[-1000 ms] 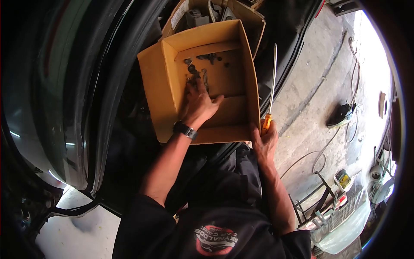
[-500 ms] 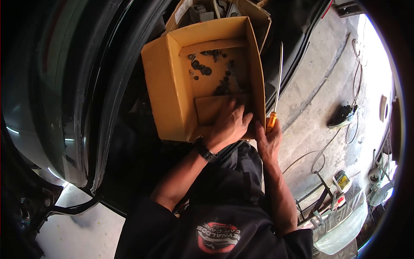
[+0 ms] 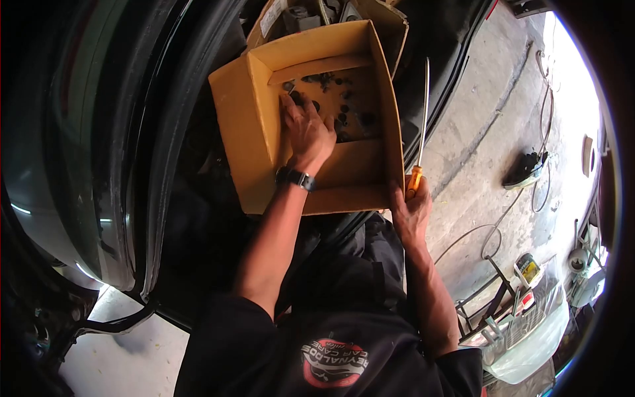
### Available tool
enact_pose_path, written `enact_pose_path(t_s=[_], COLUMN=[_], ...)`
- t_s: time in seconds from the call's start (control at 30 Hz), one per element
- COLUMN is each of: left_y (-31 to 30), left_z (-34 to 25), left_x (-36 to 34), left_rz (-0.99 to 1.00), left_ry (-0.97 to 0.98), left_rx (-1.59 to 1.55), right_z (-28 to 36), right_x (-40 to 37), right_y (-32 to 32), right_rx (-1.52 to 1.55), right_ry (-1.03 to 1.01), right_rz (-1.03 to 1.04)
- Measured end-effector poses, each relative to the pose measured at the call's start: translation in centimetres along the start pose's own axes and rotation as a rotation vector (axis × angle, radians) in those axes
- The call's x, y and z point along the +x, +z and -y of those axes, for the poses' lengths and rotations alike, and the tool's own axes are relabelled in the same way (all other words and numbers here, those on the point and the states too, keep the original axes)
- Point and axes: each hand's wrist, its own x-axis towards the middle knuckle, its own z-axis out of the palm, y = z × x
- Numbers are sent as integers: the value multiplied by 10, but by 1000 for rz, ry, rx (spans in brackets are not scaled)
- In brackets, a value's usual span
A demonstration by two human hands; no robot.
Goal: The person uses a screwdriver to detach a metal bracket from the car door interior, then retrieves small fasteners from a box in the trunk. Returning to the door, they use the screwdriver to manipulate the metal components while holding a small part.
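Note:
A cardboard box (image 3: 231, 132) with raised flaps is tilted toward me, small black plastic clips (image 3: 344, 108) scattered over its bottom. Inside it, my left hand (image 3: 309, 135) reaches down with fingers apart, fingertips right at several of the round black clips on the left side. A dark wristwatch is on that wrist. At the box's lower right corner, my right hand (image 3: 413, 215) is closed around the orange handle of a screwdriver (image 3: 415, 182), its long shaft pointing up and away. The thumb of the right hand rests against the box wall.
Behind the box stands another open carton (image 3: 400, 30) with grey parts in it. A dark car body panel (image 3: 99, 165) curves along the left. On the concrete floor (image 3: 476, 165) at right lie a cable, a black tool (image 3: 527, 169), and a yellow-labelled container (image 3: 528, 270).
My left hand has moved from the near side of the box up and left to the black clips. The box has shifted slightly left; my right hand keeps the screwdriver.

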Motion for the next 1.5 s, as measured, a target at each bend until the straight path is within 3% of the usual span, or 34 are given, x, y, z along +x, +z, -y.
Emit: enact_pose_path(t_s=[0.07, 0.17, 0.27, 0.33, 0.47, 0.53, 0.6, 0.73, 0.93, 1.07, 1.27, 1.37, 1.5], left_y=[13, -4, -15, -26, -35, -62, -68, -91, -73, -85, -82, -72, -65], left_z=[2, -16, -18, -24, -7, -6, 2, 4, 28, 30, 37, 30, -2], left_x=[7, -10, -28, -33, -4, 31, 53, 78, 99, 113, 141, 139, 100], left_rz=[-48, 132, 202, 170, -5, 228, 101, 220, 269, 399, 410, 361, 392], left_ry=[18, 97, 196, 101, 51, -45, 68, -39, -148, -460, -585, -549, -293], left_rx=[37, 67, -98, -115, -85, -146, -69, -178, -479, -889, -1091, -925, -365], right_z=[-5, -6, -7, -5, -6, -7, -5, 1, 2, 0, 2, 2, 0], right_x=[0, 0, 0, 1, 0, 0, 1, 2, 2, 2, 2, 2, 2], right_y=[1, 3, 2, 2, 2, 1, 1, -2, -4, -4, -5, -5, -1], right_rx=[19, 3, -25, -21, -12, -34, -65, -110, -93, -60, -10, -7, -36], right_ry=[-3, -33, -48, -43, -50, -53, -51, -40, -39, -69, -32, -34, -70], right_rz=[0, -25, -33, -28, -25, -25, -23, -2, 12, -7, 30, 26, -3])
